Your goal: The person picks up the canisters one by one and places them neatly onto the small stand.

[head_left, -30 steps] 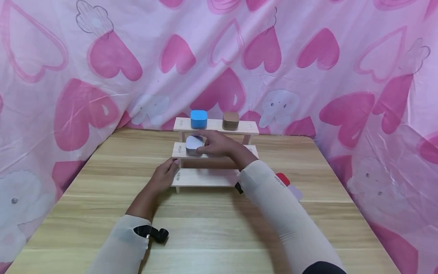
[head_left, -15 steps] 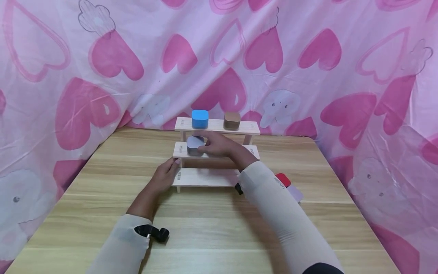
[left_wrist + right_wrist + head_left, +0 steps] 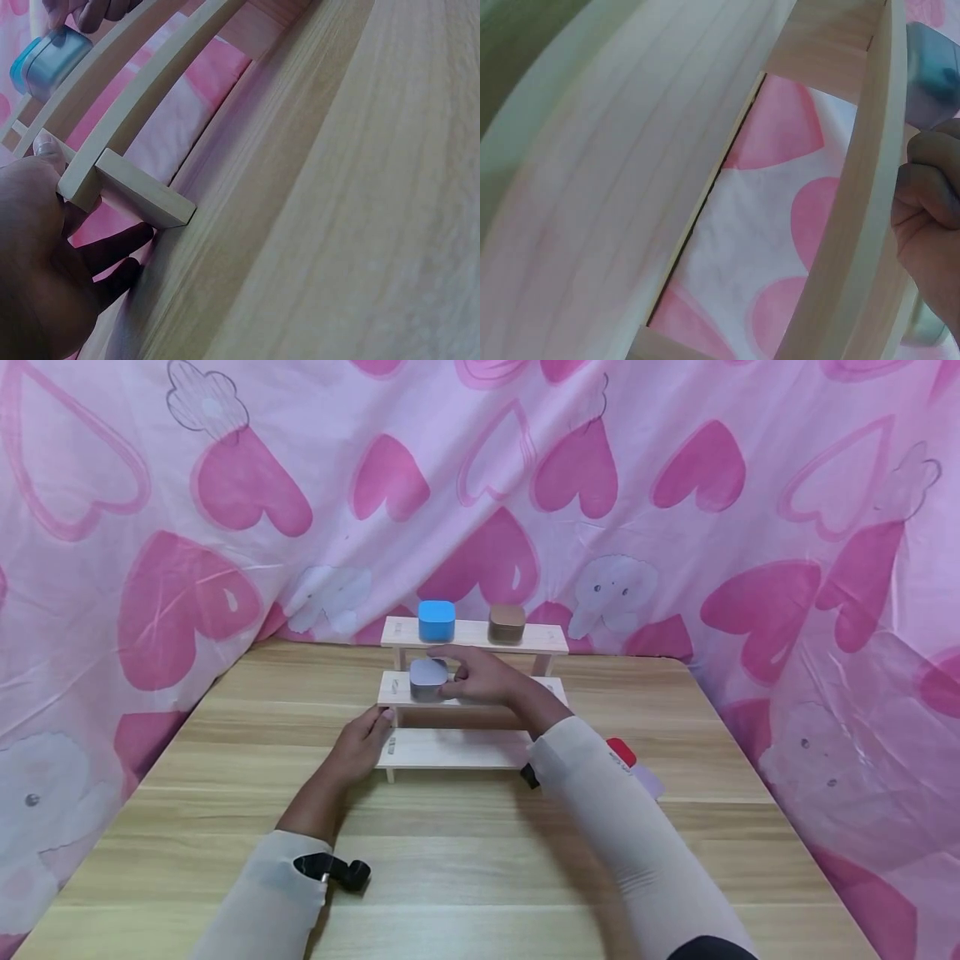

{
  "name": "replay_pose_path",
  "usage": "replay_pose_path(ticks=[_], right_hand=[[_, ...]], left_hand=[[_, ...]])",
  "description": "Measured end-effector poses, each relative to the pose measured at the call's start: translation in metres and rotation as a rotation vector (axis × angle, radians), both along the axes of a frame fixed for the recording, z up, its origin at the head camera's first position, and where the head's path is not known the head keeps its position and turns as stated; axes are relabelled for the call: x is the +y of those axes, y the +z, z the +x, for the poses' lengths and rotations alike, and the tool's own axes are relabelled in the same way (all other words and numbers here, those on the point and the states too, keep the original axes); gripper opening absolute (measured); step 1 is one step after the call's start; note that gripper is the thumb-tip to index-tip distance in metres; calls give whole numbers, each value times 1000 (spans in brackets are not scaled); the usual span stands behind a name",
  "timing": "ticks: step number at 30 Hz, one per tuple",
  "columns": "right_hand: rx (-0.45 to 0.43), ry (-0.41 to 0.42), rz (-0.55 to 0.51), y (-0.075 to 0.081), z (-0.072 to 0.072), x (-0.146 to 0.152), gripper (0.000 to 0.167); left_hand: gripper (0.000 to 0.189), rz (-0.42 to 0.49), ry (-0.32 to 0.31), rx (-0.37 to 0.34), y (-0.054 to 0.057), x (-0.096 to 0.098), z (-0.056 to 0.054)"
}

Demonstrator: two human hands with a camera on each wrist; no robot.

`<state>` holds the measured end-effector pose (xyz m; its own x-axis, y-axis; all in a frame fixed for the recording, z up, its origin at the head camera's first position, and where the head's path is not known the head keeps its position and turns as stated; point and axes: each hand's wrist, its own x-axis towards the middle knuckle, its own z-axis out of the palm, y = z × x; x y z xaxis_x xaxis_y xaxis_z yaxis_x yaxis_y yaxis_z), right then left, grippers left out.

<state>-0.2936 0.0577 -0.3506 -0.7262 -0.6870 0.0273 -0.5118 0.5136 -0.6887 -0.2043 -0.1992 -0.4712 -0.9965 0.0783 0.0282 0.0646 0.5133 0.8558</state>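
Observation:
A three-tier wooden stand (image 3: 450, 749) sits on the table. My left hand (image 3: 358, 745) grips its left end, thumb up against the wood; in the left wrist view two fingers reach down beside a leg. On the middle tier, near its left end, stands a small silver-grey rounded-square tin (image 3: 428, 680). My right hand (image 3: 483, 677) holds this tin at its right side, the index finger behind it and the thumb at its front right. In the right wrist view the fingers (image 3: 934, 176) are curled against the tin, whose far side is hidden.
The top tier bears a blue tin (image 3: 437, 621) on the left and a brown tin (image 3: 507, 624) on the right. Beyond my right forearm, a red item (image 3: 621, 752) and a lilac item (image 3: 647, 781) lie partly hidden. A pink heart-print curtain (image 3: 480, 485) hangs behind the table.
The silver-grey tin has shifted very slightly right on the middle tier, and my right hand has moved a little right too. My left hand stays on the stand's left end.

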Motion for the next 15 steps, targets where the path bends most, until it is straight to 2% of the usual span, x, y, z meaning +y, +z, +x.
replay_pose_path(ticks=[5, 15], right_hand=[[11, -5, -32, 4, 5, 11, 67], [47, -46, -30, 18, 20, 38, 64]], left_hand=[[59, -2, 0, 13, 1, 0, 1], [57, -6, -3, 24, 2, 1, 1]])
